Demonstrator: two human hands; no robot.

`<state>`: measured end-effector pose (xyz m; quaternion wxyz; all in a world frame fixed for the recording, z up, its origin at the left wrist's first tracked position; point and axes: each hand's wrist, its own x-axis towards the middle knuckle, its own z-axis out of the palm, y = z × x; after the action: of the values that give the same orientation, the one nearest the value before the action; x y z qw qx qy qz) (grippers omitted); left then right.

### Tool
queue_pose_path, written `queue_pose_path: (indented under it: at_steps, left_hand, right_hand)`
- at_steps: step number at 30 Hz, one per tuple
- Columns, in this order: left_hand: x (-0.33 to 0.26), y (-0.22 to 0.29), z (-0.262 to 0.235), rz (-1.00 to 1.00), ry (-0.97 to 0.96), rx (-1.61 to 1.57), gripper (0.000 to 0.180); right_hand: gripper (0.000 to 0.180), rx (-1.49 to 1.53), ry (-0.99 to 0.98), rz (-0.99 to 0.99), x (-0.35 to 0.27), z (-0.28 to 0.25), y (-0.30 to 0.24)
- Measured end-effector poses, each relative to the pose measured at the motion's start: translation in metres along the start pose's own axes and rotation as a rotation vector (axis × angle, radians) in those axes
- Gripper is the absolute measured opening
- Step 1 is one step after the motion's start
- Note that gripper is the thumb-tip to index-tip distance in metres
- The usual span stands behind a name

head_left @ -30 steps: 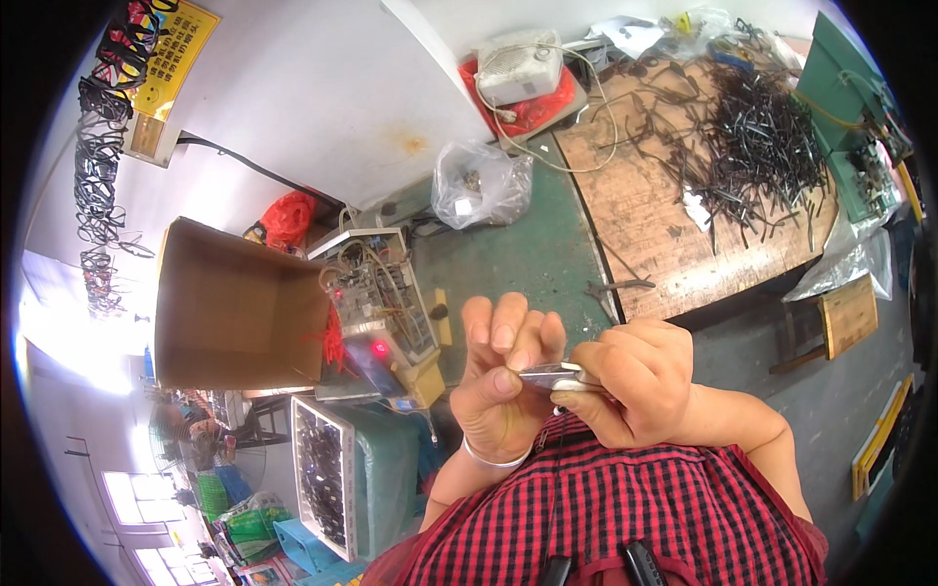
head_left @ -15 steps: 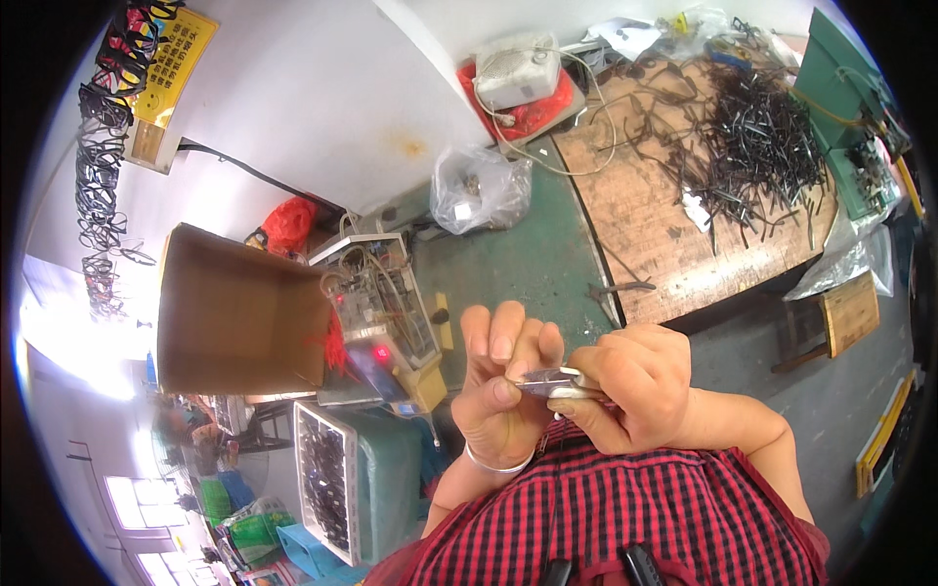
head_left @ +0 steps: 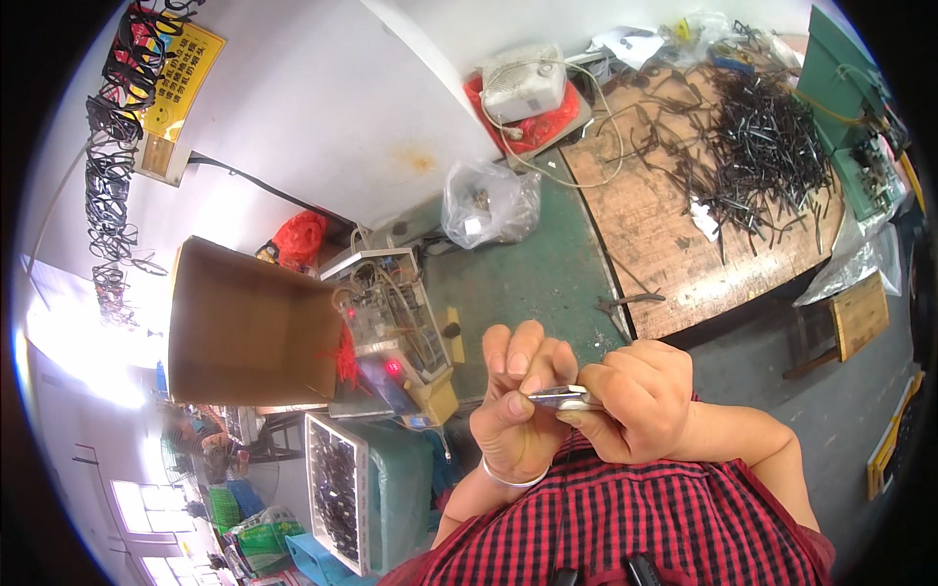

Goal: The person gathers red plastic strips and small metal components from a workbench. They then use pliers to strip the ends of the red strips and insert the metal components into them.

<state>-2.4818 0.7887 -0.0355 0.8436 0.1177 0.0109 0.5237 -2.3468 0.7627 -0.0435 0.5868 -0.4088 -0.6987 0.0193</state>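
Note:
Both my hands meet close in front of my chest, over the green bench (head_left: pixel 528 283). My left hand (head_left: pixel 513 410) has its fingers raised and pinches one end of a small flat silvery metal piece (head_left: pixel 555 397). My right hand (head_left: pixel 635 400) is closed around the other end of that piece. A thin bangle sits on my left wrist. What lies under the hands is hidden. My red checked shirt fills the lower edge.
A brown board (head_left: pixel 684 225) at the upper right carries a heap of several black cable pieces (head_left: pixel 772 146). A clear bag (head_left: pixel 489 205), an open cardboard box (head_left: pixel 249 322), a wired device with red lights (head_left: pixel 391 332) and a tray of dark parts (head_left: pixel 337 488) stand to the left.
My hands have stayed together on the metal piece, with only slight finger shifts. The view has barely moved.

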Motion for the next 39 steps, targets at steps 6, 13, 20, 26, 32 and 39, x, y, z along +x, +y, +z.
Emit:
queue_pose_path:
  at_steps: [6,13,20,26,32,39]
  left_hand:
    - [-0.002,-0.001,-0.001,-0.001,0.017,-0.002,0.035]
    - [0.000,0.002,-0.001,-0.025,0.022,0.014,0.036]
    - [0.000,0.007,-0.003,-0.053,0.037,-0.025,0.034]
    - [0.002,0.007,-0.007,-0.060,0.011,-0.022,0.035]
    - [0.005,0.009,-0.007,-0.023,0.011,0.133,0.031]
    - [0.003,0.018,-0.006,0.077,0.009,0.557,0.034]
  right_hand:
    - [0.020,0.027,0.004,0.007,-0.001,-0.001,0.002]
    - [0.023,0.080,0.069,0.070,0.002,-0.005,0.006]
    - [0.025,0.036,0.021,0.075,-0.003,-0.001,0.003]
    - [0.025,0.035,0.002,0.104,-0.003,0.000,0.003]
    - [0.025,0.058,-0.028,0.113,-0.001,0.000,0.005]
    - [0.026,0.052,-0.081,0.103,0.000,-0.005,0.012]
